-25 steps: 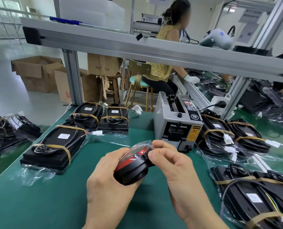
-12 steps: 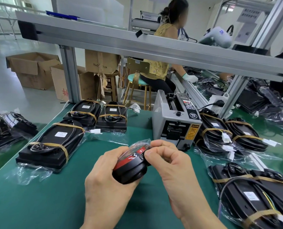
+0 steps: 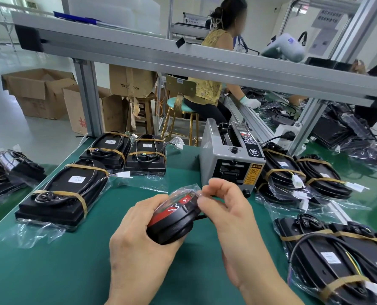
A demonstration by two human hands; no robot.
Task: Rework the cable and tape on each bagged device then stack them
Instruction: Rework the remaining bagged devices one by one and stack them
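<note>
The left hand [image 3: 139, 245] grips a round black-and-red bagged device [image 3: 174, 219]; the right hand [image 3: 229, 216] pinches its clear plastic bag [image 3: 183, 191]. Beyond the fingertips stands a grey box-shaped tape dispenser [image 3: 229, 161], flanked by black taped bagged devices [image 3: 68, 190].

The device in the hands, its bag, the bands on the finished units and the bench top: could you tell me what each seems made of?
Held device: apparently black plastic, finely textured matte side, glossy red face.
Bag: thin clear plastic film; it crinkles and glints.
Bands: tan paper-like tape, matte, possibly masking tape.
Bench top: green mat, likely rubber or vinyl, dull sheen.
</note>
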